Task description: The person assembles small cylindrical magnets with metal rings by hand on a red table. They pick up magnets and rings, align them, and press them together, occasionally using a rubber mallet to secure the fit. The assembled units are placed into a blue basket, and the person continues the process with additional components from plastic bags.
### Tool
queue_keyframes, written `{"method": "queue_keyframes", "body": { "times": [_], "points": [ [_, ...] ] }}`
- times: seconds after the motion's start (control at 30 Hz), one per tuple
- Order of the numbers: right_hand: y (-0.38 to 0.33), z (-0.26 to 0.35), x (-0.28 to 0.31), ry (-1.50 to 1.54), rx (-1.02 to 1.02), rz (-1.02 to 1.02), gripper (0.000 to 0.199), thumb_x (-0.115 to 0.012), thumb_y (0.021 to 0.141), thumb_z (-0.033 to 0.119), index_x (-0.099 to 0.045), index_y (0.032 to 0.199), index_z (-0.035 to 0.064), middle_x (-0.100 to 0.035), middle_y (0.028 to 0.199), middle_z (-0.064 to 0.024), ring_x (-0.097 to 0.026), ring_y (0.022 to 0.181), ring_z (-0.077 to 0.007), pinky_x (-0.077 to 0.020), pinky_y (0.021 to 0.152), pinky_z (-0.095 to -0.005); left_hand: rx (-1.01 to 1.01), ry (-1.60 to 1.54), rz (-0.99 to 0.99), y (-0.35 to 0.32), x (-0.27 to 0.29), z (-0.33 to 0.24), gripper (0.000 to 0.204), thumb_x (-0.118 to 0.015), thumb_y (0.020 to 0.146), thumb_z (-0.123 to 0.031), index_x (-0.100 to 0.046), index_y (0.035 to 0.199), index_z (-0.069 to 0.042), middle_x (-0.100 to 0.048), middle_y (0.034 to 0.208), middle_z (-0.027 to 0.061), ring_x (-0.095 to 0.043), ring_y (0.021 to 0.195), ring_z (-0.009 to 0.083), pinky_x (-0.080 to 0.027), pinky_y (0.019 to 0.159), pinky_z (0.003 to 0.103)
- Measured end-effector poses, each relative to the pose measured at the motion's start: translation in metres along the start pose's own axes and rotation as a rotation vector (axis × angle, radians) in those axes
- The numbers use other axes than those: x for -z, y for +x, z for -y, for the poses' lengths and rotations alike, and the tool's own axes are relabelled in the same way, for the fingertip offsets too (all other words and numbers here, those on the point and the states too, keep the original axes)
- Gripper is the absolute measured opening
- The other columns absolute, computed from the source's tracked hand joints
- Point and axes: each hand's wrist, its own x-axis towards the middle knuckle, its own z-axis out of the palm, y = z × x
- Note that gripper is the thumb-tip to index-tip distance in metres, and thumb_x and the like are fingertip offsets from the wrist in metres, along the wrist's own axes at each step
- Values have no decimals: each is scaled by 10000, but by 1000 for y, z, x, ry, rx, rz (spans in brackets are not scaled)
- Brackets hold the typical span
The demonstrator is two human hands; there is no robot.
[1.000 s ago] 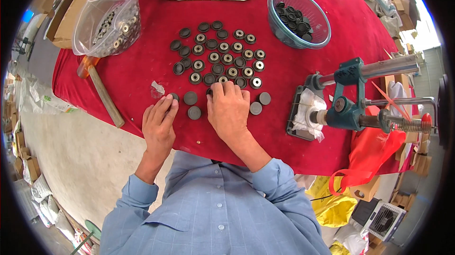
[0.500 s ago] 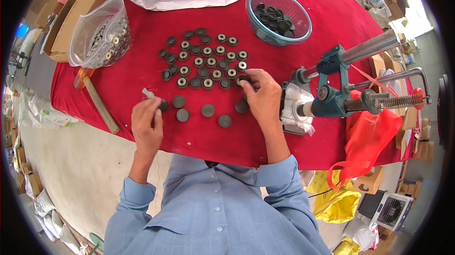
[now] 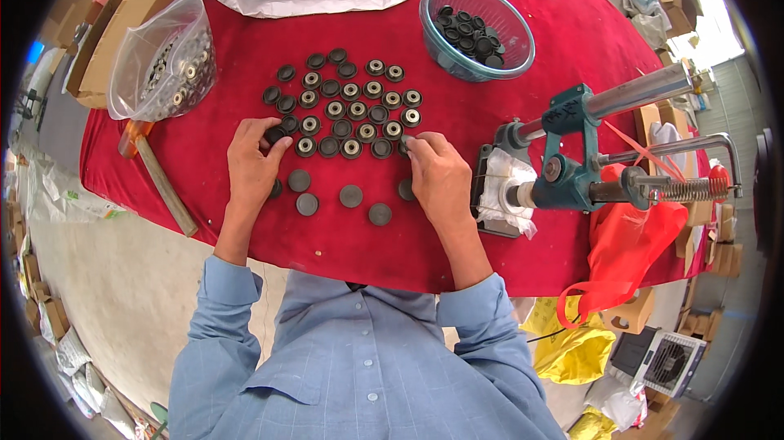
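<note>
Several round black caps lie in loose rows on the red cloth, many with a metal bearing seated in them. At the left end of the rows, my left hand pinches a black cap between thumb and fingers. My right hand is closed at the right end, its fingertips on a dark cap that they partly hide. Nearer to me lie plain dark discs, among them one disc in the middle and another disc closest to the edge. One more disc shows beside my right palm.
A green hand press stands at the right. Behind are a clear bowl of black caps and a white sack of more caps. To the left are a plastic bag of bearings and a hammer.
My left hand has moved up and away from me to the left end of the rows, with a cap in its fingers. My right hand has shifted slightly nearer and left.
</note>
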Motion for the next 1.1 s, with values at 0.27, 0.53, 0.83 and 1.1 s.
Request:
{"method": "queue_keyframes", "body": {
  "times": [0.27,0.53,0.83,1.1],
  "points": [
    [-20,13,5,-162,108,91,386,-702,833,-5,-709,1219,-11,-683,1304,-146,-711,1094,-322,-591,920,-435,60,-157,-14,-9,10,-22,255,-817,875,36,-779,1123,-9,-738,1002,40,-671,839,90,-534,719,245],
    [-37,18,2,-313,119,85,432,-696,861,54,-697,1290,3,-658,1410,-139,-671,1215,-309,-498,1066,-509,-126,-123,-43,-12,0,-42,251,-792,885,47,-792,1129,-12,-753,1092,106,-736,916,179,-585,749,291],
    [-5,31,6,-122,66,-20,314,-727,858,80,-742,1172,71,-687,1177,-82,-637,1136,-305,-462,1037,-488,-353,124,60,-12,-30,-41,267,-805,841,13,-802,1097,-65,-746,1093,100,-722,976,287,-576,808,391],
    [8,40,-12,-212,50,70,286,-826,824,189,-761,1090,105,-680,1131,-55,-586,1126,-272,-389,1019,-500,-500,238,127,-18,-18,-51,307,-831,818,-40,-782,1118,-79,-730,1090,78,-701,1056,300,-551,862,432]
  ]
}}
